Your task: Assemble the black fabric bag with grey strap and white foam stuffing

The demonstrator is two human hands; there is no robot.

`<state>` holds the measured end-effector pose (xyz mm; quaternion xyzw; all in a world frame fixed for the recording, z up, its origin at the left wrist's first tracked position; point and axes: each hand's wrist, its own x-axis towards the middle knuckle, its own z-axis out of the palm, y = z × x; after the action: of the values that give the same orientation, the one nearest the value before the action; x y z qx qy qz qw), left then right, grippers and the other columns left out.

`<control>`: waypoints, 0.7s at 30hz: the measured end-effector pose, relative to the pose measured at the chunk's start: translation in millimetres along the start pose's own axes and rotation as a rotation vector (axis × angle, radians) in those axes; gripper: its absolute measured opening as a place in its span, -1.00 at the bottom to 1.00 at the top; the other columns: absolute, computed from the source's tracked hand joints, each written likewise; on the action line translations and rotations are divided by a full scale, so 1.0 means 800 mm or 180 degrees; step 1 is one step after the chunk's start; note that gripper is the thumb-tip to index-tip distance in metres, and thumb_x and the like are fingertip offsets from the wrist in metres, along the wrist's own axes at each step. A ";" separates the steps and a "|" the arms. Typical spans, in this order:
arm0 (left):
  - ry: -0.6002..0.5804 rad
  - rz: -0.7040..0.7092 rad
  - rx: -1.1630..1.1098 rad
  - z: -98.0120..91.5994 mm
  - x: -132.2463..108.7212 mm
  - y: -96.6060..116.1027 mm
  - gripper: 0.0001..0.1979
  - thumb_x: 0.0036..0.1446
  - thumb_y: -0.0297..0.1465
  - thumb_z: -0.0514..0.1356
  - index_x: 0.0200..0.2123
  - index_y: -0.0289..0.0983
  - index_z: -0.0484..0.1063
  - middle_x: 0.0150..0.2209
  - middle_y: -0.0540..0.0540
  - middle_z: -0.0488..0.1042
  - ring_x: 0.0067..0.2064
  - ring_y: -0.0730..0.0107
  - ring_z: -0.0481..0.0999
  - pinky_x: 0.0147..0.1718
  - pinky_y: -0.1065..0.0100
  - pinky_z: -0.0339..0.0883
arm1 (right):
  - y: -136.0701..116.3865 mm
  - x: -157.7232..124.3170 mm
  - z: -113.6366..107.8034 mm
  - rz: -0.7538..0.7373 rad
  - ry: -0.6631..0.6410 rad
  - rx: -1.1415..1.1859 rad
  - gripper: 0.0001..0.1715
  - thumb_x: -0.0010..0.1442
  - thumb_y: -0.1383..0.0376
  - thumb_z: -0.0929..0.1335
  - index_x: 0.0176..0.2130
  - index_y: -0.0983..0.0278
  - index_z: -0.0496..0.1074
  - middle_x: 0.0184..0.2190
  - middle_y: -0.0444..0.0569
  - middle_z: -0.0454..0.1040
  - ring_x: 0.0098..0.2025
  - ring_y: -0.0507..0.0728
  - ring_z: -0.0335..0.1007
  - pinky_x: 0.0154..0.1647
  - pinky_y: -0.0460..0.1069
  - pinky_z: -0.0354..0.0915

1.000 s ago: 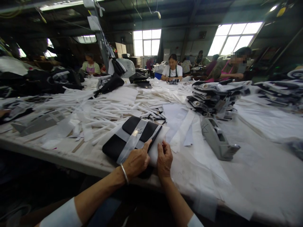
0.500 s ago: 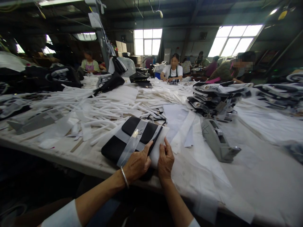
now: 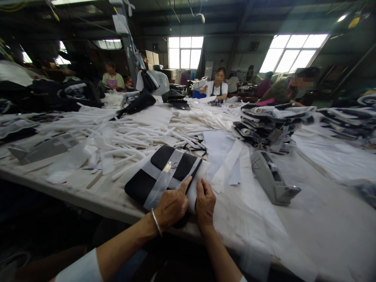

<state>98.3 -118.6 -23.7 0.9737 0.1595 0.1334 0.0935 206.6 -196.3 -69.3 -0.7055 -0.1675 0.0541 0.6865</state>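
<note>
A black pouch (image 3: pixel 158 172) crossed by a pale translucent strip (image 3: pixel 163 178) lies near the table's front edge, partly on a white sheet (image 3: pixel 196 184). My left hand (image 3: pixel 172 204), with a bracelet on the wrist, grips the pouch's near corner, its forefinger stretched out on top of the pouch. Right beside it, my right hand (image 3: pixel 205 201) has its fingers curled down and pressed together on the white sheet at the pouch's right edge. What lies under those fingers is hidden.
A grey tape dispenser (image 3: pixel 273 180) stands to the right, and another (image 3: pixel 44 147) lies at the left. Several white strips (image 3: pixel 132 133) litter the middle. A stack of black-and-white pieces (image 3: pixel 264 125) sits behind. Other people (image 3: pixel 217 88) work at the far side.
My right hand's fingers have curled lower onto the sheet, and my left forefinger has slid slightly along the pouch. The pouch stays in place.
</note>
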 end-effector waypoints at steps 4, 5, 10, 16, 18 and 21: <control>-0.0055 0.0254 -0.0063 0.003 0.001 0.003 -0.35 0.16 -0.51 -0.03 0.33 -0.40 -0.09 -0.30 -0.17 0.59 -0.41 0.23 0.60 -0.38 0.28 0.44 | -0.007 0.017 -0.006 -0.0009 -0.0454 -0.0223 -0.56 0.16 0.02 0.30 -0.29 0.32 0.55 -0.31 0.02 0.58 -0.22 0.19 0.45 -0.13 0.01 0.28; -0.0078 0.0283 -0.0123 0.004 0.001 0.003 -0.34 0.16 -0.52 -0.03 0.33 -0.39 -0.09 -0.28 -0.18 0.59 -0.39 0.22 0.60 -0.37 0.28 0.44 | -0.009 0.023 -0.007 0.0004 -0.0604 -0.0278 -0.56 0.17 0.02 0.29 -0.35 0.30 0.54 -0.38 -0.02 0.57 -0.29 0.16 0.43 -0.19 0.00 0.26; -0.0062 0.0169 -0.0502 0.008 -0.002 0.004 -0.38 0.14 -0.53 -0.04 0.30 -0.32 -0.02 -0.27 -0.14 0.57 -0.38 0.22 0.59 -0.35 0.24 0.42 | -0.017 0.052 -0.006 0.0103 -0.0814 -0.0362 -0.51 0.15 -0.03 0.31 -0.29 0.31 0.56 -0.51 -0.09 0.49 -0.40 0.13 0.37 -0.30 -0.01 0.22; 0.0108 0.0156 -0.1129 0.009 -0.011 -0.005 -0.46 0.14 -0.52 -0.04 0.21 -0.24 0.13 -0.41 0.00 0.45 -0.44 0.35 0.49 -0.39 0.33 0.35 | -0.023 0.065 -0.004 0.0285 -0.0670 -0.0032 -0.31 0.03 -0.02 0.40 0.03 0.37 0.48 -0.57 -0.17 0.41 -0.49 0.10 0.28 -0.38 -0.01 0.22; 0.0148 0.0147 -0.1328 0.010 -0.012 -0.009 -0.46 0.14 -0.52 -0.04 0.22 -0.25 0.11 -0.45 0.05 0.39 -0.47 0.41 0.45 -0.42 0.38 0.30 | -0.025 0.063 -0.009 0.0331 -0.0843 -0.0036 -0.33 0.01 -0.01 0.41 -0.02 0.38 0.51 -0.58 -0.17 0.38 -0.49 0.09 0.25 -0.40 -0.02 0.20; 0.0178 0.0158 -0.1457 0.013 -0.010 -0.011 -0.47 0.15 -0.52 -0.03 0.21 -0.24 0.09 -0.47 0.10 0.32 -0.50 0.46 0.40 -0.46 0.43 0.24 | -0.027 0.057 -0.015 0.0353 -0.0938 -0.0082 -0.37 0.00 0.00 0.41 -0.07 0.38 0.54 -0.56 -0.15 0.39 -0.49 0.08 0.24 -0.42 -0.03 0.18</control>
<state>91.2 -114.5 -37.1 0.9266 0.1036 0.1953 0.3042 249.5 -193.8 -40.0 -0.7068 -0.2279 0.1927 0.6414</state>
